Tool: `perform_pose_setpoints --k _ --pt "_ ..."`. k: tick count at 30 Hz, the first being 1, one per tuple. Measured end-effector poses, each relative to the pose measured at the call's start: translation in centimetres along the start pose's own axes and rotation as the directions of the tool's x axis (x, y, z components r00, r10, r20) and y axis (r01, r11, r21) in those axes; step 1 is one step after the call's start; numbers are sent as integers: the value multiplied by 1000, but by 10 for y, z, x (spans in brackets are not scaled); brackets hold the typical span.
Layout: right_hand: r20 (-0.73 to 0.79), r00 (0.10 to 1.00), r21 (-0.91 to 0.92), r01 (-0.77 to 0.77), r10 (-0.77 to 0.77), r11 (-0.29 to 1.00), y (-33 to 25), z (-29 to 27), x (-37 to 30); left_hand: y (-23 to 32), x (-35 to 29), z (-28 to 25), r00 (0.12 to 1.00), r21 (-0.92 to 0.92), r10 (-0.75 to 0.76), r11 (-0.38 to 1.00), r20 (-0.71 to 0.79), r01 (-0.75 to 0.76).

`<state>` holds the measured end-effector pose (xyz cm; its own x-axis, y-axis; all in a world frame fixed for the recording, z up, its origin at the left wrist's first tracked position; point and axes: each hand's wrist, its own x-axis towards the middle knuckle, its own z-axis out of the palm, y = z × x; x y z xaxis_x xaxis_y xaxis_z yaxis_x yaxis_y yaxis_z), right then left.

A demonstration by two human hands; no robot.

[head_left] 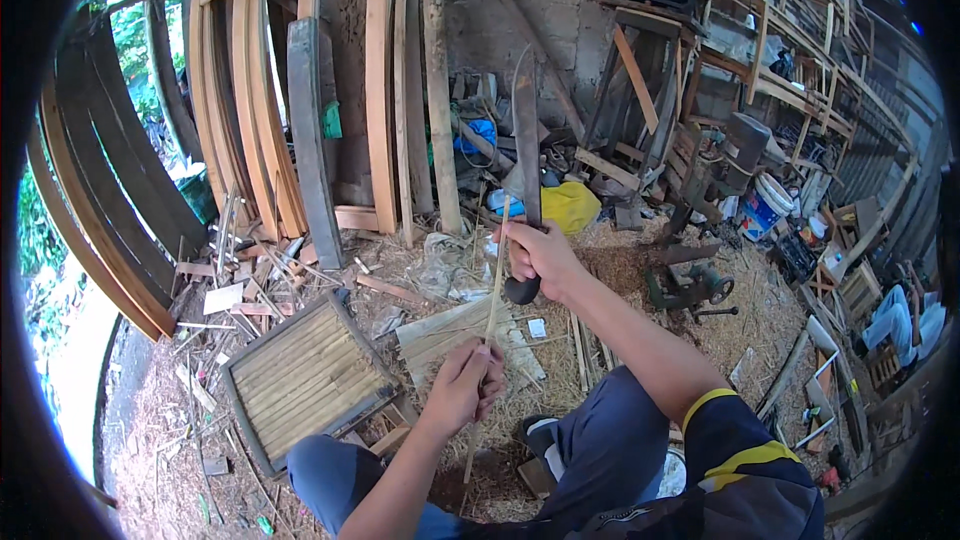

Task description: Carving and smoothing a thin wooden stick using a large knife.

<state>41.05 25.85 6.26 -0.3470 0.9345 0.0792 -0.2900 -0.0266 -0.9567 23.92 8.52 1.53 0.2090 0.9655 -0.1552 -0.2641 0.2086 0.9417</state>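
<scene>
My right hand (545, 258) is closed around the black handle of a machete (526, 135), whose long dark blade points up and away from me. Lower and to the left, my left hand (463, 386) grips a thin pale strip of bamboo or wood (495, 298). The strip slants upward from that hand, and its upper end lies by the machete and the fingers of my right hand. Its lower end hangs below my left hand, between my knees. Whether the blade touches the strip, I cannot tell.
A low stool with a slatted top (310, 375) stands by my left knee. Ahead lies a flat board (440, 340) on ground strewn with shavings. Wooden frames (250, 90) lean along the back left. To the right are a vise (690, 285) and a paint bucket (767, 208).
</scene>
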Motion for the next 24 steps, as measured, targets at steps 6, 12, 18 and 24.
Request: perform_pose_setpoints --k 6,12,18,24 --pt "-1 1000 -25 8 -8 1000 4 12 2 -1 15 -10 998 -52 15 998 -67 -19" --pt "63 975 -406 220 -213 887 34 -9 8 12 27 -18 986 -153 103 981 -130 -123" --pt "527 749 -799 598 -401 66 40 8 0 20 35 -26 935 -92 207 966 -287 -242" --pt "190 902 -956 259 -388 134 32 -9 20 28 34 -23 933 28 211 977 -292 -212"
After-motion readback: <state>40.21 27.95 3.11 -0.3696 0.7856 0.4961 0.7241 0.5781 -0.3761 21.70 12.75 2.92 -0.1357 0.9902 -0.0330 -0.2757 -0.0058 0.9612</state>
